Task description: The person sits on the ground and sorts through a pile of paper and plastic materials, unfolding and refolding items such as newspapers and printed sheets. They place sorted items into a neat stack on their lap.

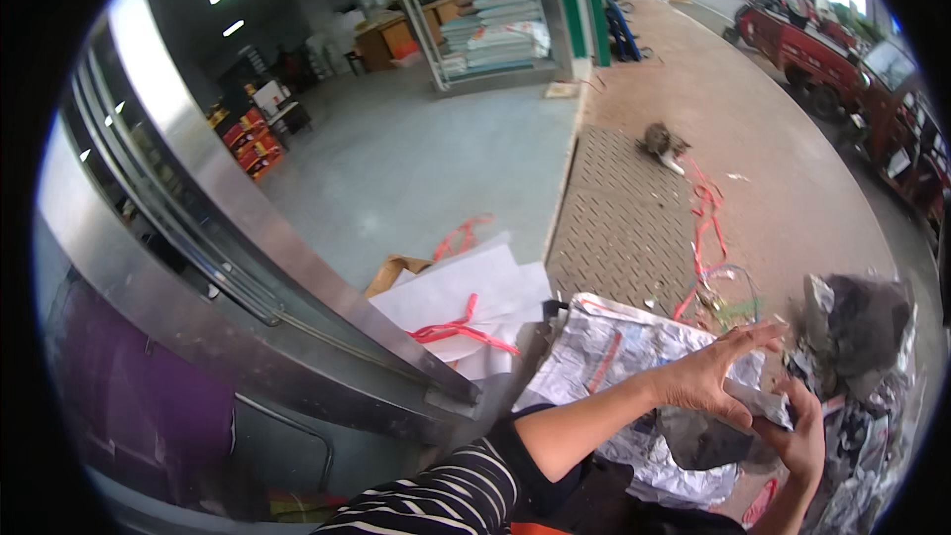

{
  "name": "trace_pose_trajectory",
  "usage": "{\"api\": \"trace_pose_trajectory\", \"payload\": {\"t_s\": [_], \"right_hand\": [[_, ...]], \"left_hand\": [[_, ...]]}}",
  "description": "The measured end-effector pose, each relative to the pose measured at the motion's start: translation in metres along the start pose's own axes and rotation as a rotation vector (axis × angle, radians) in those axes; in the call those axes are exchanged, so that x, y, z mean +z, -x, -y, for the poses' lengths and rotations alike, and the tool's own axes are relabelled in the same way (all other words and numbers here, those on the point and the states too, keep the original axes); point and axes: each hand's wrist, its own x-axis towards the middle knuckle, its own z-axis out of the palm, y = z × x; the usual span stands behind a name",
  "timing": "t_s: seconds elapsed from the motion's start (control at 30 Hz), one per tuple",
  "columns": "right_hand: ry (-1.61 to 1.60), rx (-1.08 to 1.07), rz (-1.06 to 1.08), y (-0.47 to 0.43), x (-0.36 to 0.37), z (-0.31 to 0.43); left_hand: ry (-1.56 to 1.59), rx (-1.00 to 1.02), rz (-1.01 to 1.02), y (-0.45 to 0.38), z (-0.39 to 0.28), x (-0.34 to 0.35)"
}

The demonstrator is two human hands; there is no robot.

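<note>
A crumpled silvery-white plastic sack or sheet (646, 338) with red stripes is spread low in front of me. My left hand (717, 379) reaches over it from a striped sleeve, fingers stretched and apart from the thumb. A rolled or folded edge (765, 403) runs from beside my left thumb to my right hand (801, 427). The right fingers and thumb curl around the end of that edge. Below the hands, a dark grey flap (702, 438) shows, perhaps the sack's inner face. My forearm hides part of the sheet.
White sheets (461, 312) with red plastic strapping (464, 332) lie by the metal-framed glass door (356, 334). More crumpled sacks (862, 342) are heaped at right. A cat (663, 143) is near the textured metal ramp (628, 238), beside tangled red strapping (709, 215). Red vehicles (825, 52) stand along the road.
</note>
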Motion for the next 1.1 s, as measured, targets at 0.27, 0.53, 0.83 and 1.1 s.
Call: {"api": "trace_pose_trajectory", "payload": {"t_s": [0.27,0.53,0.83,1.1], "right_hand": [[-0.566,0.092,0.002,-0.002,-0.043,-0.017],[-0.817,-0.016,0.0,-0.005,-0.022,-0.056],[-0.712,0.182,0.003,-0.03,0.046,-0.055],[-0.581,0.017,-0.429,-0.041,0.016,-0.086]], "left_hand": [[0.234,-0.31,0.033,0.006,0.003,-0.018],[0.896,-0.198,-0.465,0.005,0.016,-0.031],[1.068,-0.19,-0.502,0.004,0.025,-0.04],[0.895,-0.263,-0.6,0.009,0.047,-0.058]]}}
